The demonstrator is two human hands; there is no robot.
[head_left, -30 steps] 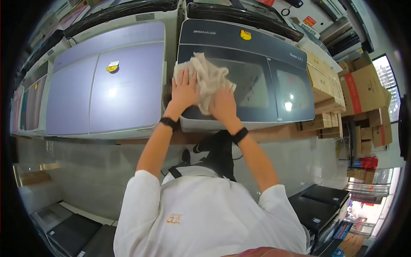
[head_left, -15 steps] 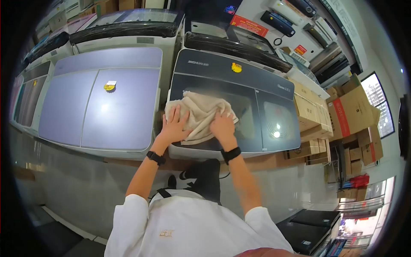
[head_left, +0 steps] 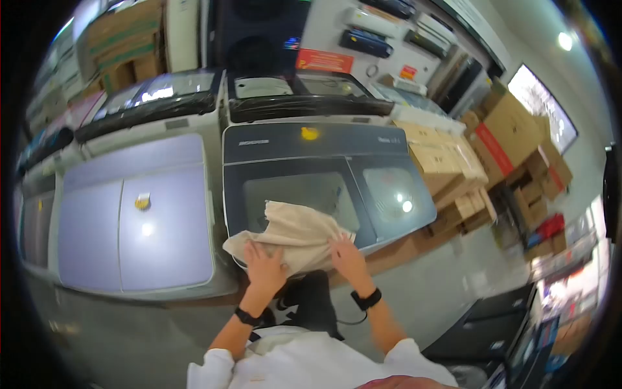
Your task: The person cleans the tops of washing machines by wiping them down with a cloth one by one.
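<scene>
A beige cloth [head_left: 295, 235] lies rumpled over the front part of a dark-topped twin-tub washing machine [head_left: 285, 170], with its lower side at the front edge. My left hand [head_left: 264, 267] is on the cloth's left part, fingers bent over the fabric and thumb apart. On the right end, my right hand [head_left: 348, 257] pinches the cloth between thumb and fingers, and folds run from there toward the middle. Both lids of the machine are down. A yellow sticker [head_left: 310, 133] is on its back panel.
To the left stands a lilac-topped washing machine [head_left: 165, 220] with a yellow tag [head_left: 142, 201]. More machines line the back. Cardboard boxes [head_left: 447, 155] are stacked on the right. Black appliances [head_left: 483, 321] stand at lower right. A cable [head_left: 353, 322] lies by my feet.
Both hands have drawn the cloth toward me, from the middle of the left lid to the machine's front edge. My head view has shifted, so the machines sit lower in the picture.
</scene>
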